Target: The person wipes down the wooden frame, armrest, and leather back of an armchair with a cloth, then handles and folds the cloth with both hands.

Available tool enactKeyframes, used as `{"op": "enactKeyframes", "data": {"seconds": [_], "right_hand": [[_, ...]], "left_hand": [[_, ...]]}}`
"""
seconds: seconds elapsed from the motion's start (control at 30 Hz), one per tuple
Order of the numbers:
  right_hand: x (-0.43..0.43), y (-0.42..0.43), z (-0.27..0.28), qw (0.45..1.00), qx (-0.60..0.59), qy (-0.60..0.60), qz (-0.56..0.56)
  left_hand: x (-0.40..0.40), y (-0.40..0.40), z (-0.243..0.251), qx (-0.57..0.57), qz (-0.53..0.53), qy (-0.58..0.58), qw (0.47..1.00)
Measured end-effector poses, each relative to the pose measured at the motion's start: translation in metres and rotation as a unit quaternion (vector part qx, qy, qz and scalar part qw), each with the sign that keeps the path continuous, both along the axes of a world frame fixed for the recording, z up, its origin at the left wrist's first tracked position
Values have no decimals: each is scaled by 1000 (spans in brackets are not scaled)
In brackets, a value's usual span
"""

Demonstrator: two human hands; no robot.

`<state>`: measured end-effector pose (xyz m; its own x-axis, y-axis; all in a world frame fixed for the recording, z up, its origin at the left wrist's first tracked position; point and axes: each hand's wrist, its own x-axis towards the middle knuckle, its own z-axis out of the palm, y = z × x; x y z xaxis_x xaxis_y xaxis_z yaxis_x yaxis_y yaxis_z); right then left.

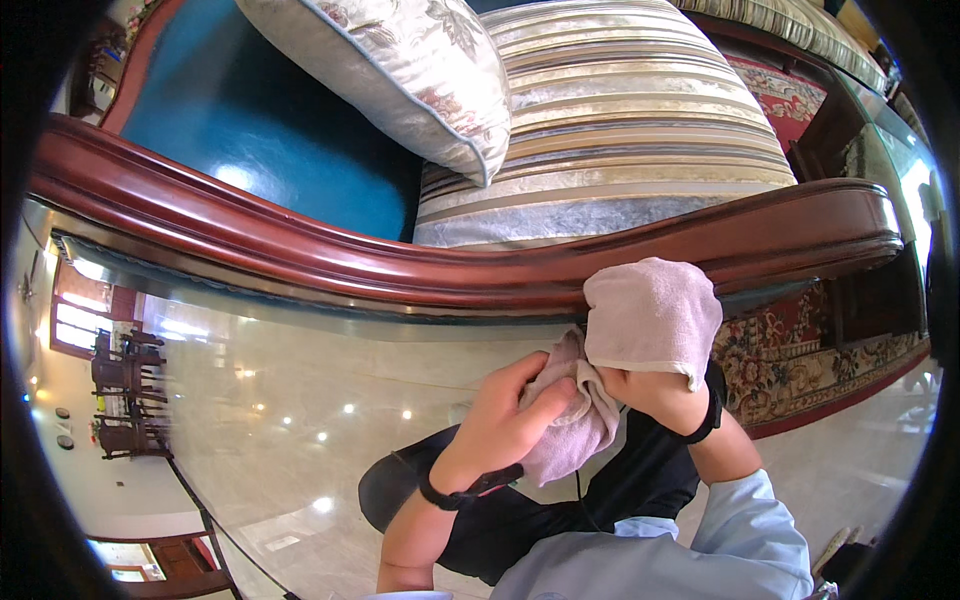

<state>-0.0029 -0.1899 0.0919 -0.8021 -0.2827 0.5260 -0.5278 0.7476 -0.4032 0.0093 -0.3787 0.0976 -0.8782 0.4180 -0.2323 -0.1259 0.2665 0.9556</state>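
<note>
My left hand [510, 416] is closed on a bunched part of a pink terry cloth [574, 442], its thumb pressing on the folds. Over my right hand [645, 394] the pink cloth [652, 319] is draped, covering most of the fingers, so their grip is hidden; whether both parts are one cloth cannot be told. Both hands are held close together in front of the polished wooden arm rail [495, 281] of a sofa. Behind the rail lie a striped seat cushion [615, 150] and a floral pillow [420, 82] with blue piping.
A blue padded surface [262, 142] lies inside the rail at upper left. A patterned red carpet [787, 360] is at right on the glossy tiled floor [300, 405]. Dark wooden chairs [127, 397] stand far left. Part of a shoe [832, 547] shows at lower right.
</note>
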Motion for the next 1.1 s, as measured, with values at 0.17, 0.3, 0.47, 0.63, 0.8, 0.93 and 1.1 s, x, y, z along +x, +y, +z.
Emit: {"op": "enactKeyframes", "data": {"seconds": [0.17,0.3,0.47,0.63,0.8,0.93,1.1], "right_hand": [[-7,-18,-1,999,-11,30,15],[-6,-36,-10,999,-47,21,4],[-3,-43,-9,998,-60,-20,18],[8,-35,-6,974,-193,-94,66],[42,2,-32,915,-355,143,-126],[37,17,-21,908,-331,170,-191],[3,-6,22,989,-27,87,-114]], "left_hand": [[-5,-13,-35,-1,25,9,1000],[-9,-13,-40,-27,72,45,996],[-8,-11,-49,-27,94,85,992],[-8,-8,-49,9,83,123,989],[-8,-27,-28,19,21,51,998],[-5,-42,-23,94,8,7,996],[-4,-56,-28,99,40,-22,994]]}}
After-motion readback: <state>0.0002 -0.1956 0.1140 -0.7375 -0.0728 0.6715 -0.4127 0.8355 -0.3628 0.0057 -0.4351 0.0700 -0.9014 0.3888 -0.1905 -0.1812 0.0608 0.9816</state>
